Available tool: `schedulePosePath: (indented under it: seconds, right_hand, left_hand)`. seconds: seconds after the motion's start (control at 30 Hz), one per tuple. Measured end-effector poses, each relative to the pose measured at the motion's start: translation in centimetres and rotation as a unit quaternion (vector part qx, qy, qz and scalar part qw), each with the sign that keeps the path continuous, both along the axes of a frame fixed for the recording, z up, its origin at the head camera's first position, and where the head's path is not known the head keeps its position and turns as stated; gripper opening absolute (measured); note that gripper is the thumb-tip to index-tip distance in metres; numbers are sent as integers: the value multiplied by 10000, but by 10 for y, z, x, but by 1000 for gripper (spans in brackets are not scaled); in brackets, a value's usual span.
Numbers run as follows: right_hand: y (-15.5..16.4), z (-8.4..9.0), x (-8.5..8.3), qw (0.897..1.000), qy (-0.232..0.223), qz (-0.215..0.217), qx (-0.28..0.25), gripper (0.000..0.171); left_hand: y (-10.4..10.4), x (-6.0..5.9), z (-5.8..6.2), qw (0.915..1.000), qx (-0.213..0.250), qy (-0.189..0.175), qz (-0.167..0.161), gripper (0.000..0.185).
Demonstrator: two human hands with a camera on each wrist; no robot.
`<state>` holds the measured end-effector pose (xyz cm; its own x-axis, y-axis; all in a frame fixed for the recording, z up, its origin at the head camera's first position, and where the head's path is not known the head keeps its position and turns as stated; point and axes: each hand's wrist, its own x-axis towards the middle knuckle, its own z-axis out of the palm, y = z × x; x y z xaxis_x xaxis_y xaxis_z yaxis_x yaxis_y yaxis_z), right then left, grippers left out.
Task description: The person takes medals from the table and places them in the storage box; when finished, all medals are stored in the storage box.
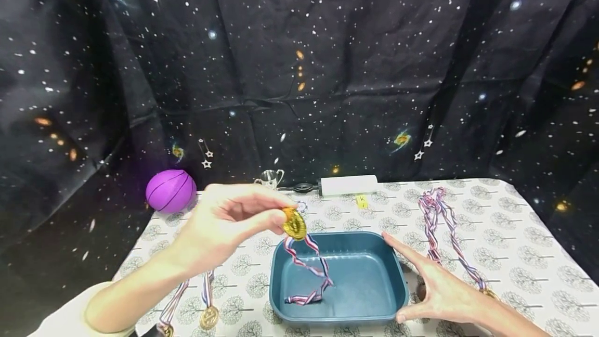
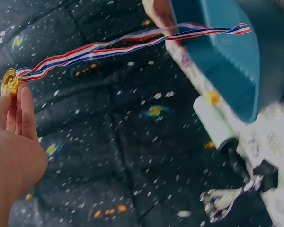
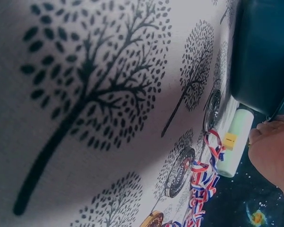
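Observation:
My left hand (image 1: 220, 228) pinches a gold medal (image 1: 295, 223) between thumb and fingers, above the far left edge of a teal plastic bin (image 1: 365, 274). From the medal a red, white and blue ribbon (image 2: 118, 51) hangs down, its lower end lying on the bin floor. At the bin's right side my right hand (image 1: 440, 290) is spread, index fingertip at the far corner and thumb at the near one. Beside that hand, silver medals (image 3: 181, 171) and a gold medal (image 3: 154, 220) with striped ribbons (image 1: 432, 217) lie on the table.
Left of the bin lie two more gold medals, one flat (image 1: 209, 317) near the front. A purple ball (image 1: 171, 191), a small silver trophy cup (image 1: 270, 178), a white cylinder (image 1: 348, 185) with a black end and a yellow note (image 1: 361, 201) are along the back.

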<state>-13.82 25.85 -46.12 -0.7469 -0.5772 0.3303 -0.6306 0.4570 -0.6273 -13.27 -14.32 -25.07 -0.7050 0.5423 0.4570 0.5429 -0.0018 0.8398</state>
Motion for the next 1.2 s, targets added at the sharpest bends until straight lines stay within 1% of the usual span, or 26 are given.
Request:
schedulePosePath:
  seconds: [0.1, 0.17, 0.23, 0.33, 0.4, 0.47, 0.5, 0.6, 0.7, 0.83, 0.9, 0.97, 1.03, 1.13, 1.2]
  right_hand:
    - [0, 0, 0, 10000, -4, -22, 22, 133]
    - [0, 0, 0, 10000, -9, -12, 8, 133]
    - [-1, 0, 0, 10000, -32, 2, -6, 133]
    - [-1, 0, 0, 10000, -30, 10, 1, 133]
    - [-1, 0, 0, 10000, -5, 14, 19, 133]
    - [-1, 0, 0, 10000, 8, 3, 24, 133]
    - [-1, 0, 0, 10000, 26, 15, 18, 133]
    - [-1, -1, -1, 10000, -7, 6, 4, 132]
    - [-1, -1, -2, 10000, -33, 0, -22, 132]
    - [0, -2, -2, 10000, -72, -2, -45, 132]
    - [0, -2, -3, 9999, -94, -27, -34, 132]
    - [1, -3, -3, 10000, -89, -32, -22, 132]
    - [1, -3, -3, 9999, -101, -20, -33, 132]
    - [1, -2, -3, 9999, -124, 61, -62, 132]
    - [2, -2, -3, 9998, -171, 52, -54, 132]
  left_hand:
    - [7, -2, -9, 9986, -262, -398, -233, 23]
    - [12, -2, -14, 9966, -384, -555, -480, 24]
    - [16, -3, -18, 9942, -468, -589, -766, 25]
    - [25, -5, -28, 9898, -461, -602, -1209, 23]
    - [32, -7, -37, 9872, -437, -624, -1404, 21]
    - [39, -10, -47, 9852, -410, -732, -1493, 19]
    - [42, -12, -53, 9847, -410, -798, -1496, 19]
    - [51, -18, -70, 9836, -478, -1099, -1349, 20]
    - [60, -25, -90, 9831, -583, -1384, -1047, 21]
    - [74, -36, -117, 9789, -672, -1831, -602, 20]
    - [81, -41, -128, 9774, -699, -1946, -437, 19]
    - [87, -46, -138, 9773, -712, -1959, -375, 18]
    - [93, -50, -146, 9795, -800, -1800, -414, 16]
    - [99, -57, -155, 9831, -922, -1441, -648, 12]
    - [102, -61, -160, 9830, -927, -1295, -917, 10]
